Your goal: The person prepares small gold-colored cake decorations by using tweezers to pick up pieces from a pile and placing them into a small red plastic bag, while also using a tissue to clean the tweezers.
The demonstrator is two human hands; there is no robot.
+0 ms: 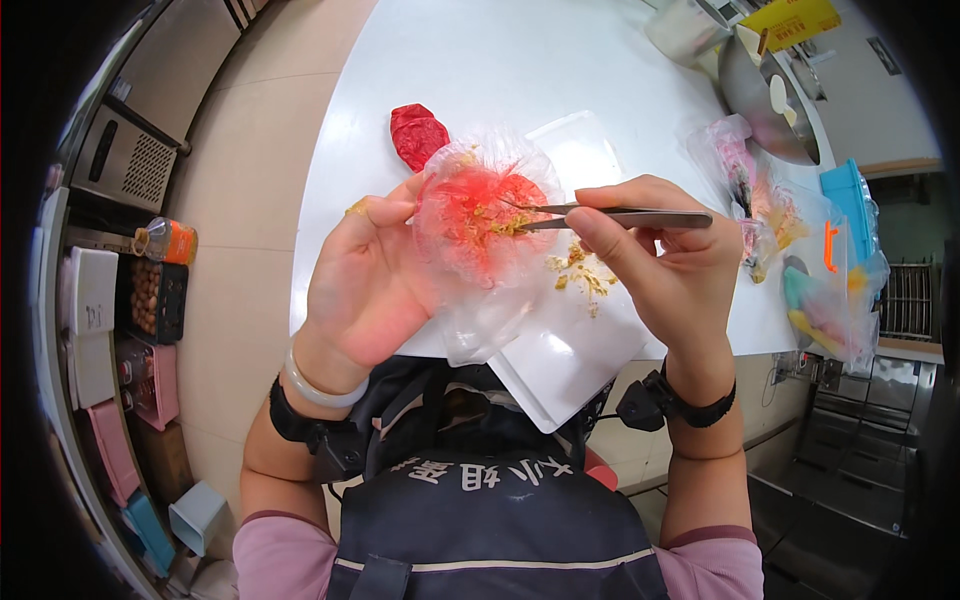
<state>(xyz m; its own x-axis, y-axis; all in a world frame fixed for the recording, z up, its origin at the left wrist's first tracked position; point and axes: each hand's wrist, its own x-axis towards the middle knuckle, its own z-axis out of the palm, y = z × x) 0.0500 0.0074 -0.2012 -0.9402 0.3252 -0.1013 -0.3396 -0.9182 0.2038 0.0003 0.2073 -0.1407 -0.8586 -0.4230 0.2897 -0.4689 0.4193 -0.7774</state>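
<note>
My left hand (375, 265) holds up a clear plastic bag (470, 325) by its left side. Its gathered mouth shows bright red and white frilly material (478, 190) with yellow flecks in the middle. My right hand (665, 255) grips a pair of metal tweezers (625, 217) between thumb and fingers, and the tips reach into the yellow flecks. Under the hands lies a white rectangular tray (560, 365), partly covered by the bag. Loose yellow bits (580, 272) are scattered beside the bag. Just beyond my left fingers rests a crumpled dark red piece (418, 137).
On the white table (430, 50), clear bags with coloured contents (745, 175) lie at the right. Behind them stand a large metal bowl (765, 95) and a white tub (687, 28). A blue container (850, 205) is at the right edge. Shelves with boxes and bottles (165, 240) line the left.
</note>
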